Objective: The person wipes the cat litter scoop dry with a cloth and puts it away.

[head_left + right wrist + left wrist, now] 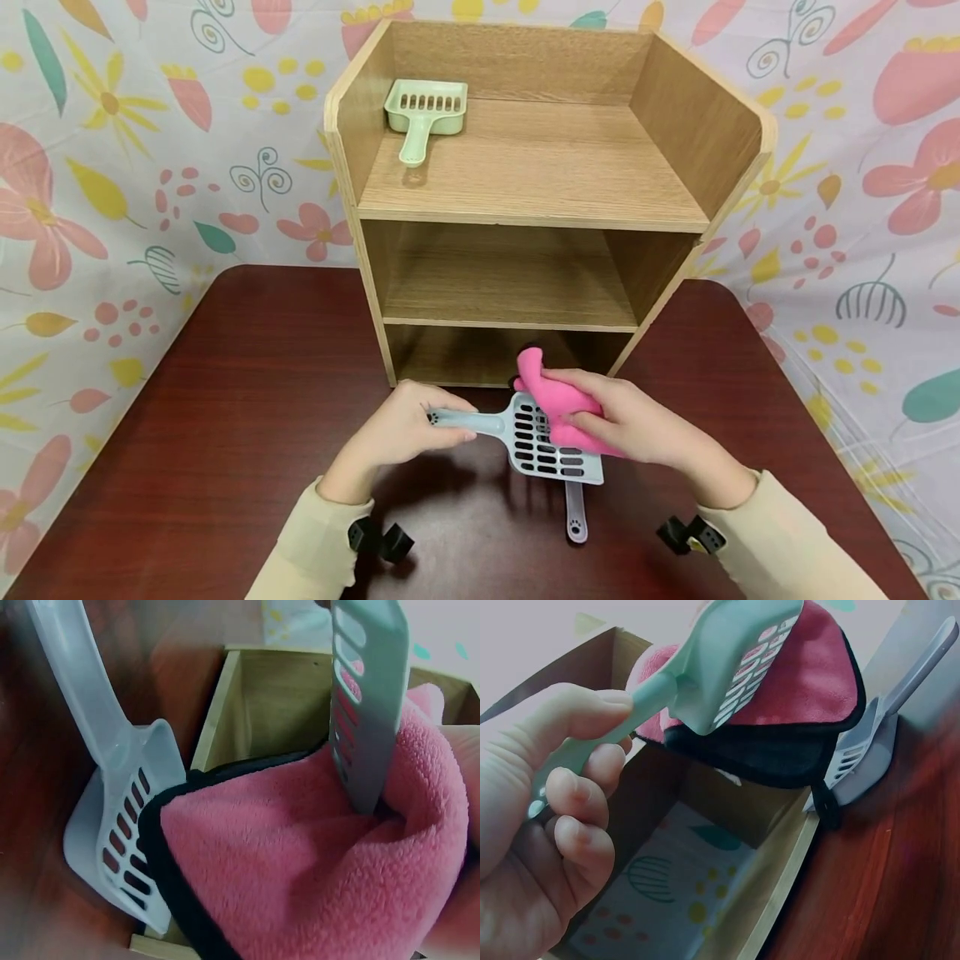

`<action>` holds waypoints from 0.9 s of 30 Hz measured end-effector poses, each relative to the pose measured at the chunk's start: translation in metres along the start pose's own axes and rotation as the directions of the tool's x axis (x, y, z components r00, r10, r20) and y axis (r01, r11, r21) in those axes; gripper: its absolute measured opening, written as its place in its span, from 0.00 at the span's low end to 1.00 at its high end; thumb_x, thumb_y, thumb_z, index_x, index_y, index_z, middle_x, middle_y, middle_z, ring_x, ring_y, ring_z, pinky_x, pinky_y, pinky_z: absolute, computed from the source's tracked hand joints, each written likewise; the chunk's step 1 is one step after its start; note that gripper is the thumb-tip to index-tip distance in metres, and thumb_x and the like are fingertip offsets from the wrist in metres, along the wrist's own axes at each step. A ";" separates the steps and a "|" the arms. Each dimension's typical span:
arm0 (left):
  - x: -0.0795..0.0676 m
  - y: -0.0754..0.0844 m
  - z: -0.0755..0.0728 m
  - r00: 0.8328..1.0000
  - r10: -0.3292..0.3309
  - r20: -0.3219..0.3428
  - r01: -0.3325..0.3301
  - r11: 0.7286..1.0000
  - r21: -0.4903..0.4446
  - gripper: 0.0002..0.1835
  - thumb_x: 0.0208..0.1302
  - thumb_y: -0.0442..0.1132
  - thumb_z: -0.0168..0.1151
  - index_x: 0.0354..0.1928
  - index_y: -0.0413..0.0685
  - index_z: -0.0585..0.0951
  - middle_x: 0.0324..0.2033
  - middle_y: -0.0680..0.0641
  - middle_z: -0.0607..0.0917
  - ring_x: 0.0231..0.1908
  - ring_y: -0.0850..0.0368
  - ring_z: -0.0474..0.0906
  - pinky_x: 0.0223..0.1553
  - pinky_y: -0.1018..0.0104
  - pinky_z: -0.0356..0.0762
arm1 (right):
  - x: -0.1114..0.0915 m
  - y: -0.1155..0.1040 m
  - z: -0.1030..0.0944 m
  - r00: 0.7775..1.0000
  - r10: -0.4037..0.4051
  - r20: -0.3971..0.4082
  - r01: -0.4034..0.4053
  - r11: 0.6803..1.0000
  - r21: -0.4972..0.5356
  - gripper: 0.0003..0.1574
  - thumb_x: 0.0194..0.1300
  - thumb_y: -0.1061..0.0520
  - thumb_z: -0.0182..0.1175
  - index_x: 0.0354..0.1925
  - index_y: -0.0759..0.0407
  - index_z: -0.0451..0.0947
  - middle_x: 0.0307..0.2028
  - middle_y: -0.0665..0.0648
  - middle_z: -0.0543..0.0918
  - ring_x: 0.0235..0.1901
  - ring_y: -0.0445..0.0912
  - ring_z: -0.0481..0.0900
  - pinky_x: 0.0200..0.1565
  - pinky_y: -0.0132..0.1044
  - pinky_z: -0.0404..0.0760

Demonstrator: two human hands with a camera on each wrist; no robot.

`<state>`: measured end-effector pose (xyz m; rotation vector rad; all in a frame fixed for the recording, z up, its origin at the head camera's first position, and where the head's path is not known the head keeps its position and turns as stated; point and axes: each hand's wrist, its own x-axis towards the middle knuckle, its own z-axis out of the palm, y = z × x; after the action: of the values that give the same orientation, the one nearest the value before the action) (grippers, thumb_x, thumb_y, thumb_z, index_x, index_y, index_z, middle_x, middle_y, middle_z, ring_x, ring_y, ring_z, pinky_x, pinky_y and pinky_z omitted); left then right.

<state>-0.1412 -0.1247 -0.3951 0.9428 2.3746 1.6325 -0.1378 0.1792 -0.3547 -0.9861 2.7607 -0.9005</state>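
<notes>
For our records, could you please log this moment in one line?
Left hand: grips blue litter scoop | Right hand: holds pink cloth against it | Table: grey litter scoop | Top shelf: green litter scoop

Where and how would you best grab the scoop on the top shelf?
Probably by the handle, pinched across its sides, coming from the front: it is slim and points toward the shelf's front edge, while the slotted head sits deeper, near the left wall. The left hand grips another scoop, the right hand a cloth.
</notes>
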 end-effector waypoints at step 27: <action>0.000 0.004 0.010 0.994 0.060 0.091 -0.061 0.998 0.006 0.13 0.53 0.38 0.70 0.42 0.44 0.86 0.32 0.49 0.88 0.29 0.69 0.75 0.33 0.73 0.77 | 0.018 -0.003 0.009 0.970 0.004 0.244 -0.023 0.997 0.075 0.19 0.59 0.58 0.60 0.48 0.43 0.71 0.29 0.41 0.77 0.27 0.35 0.74 0.34 0.30 0.76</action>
<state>-0.1354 -0.1153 -0.3955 1.0767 2.3172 1.5644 -0.1480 0.1619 -0.3580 -0.9912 2.5066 -0.8161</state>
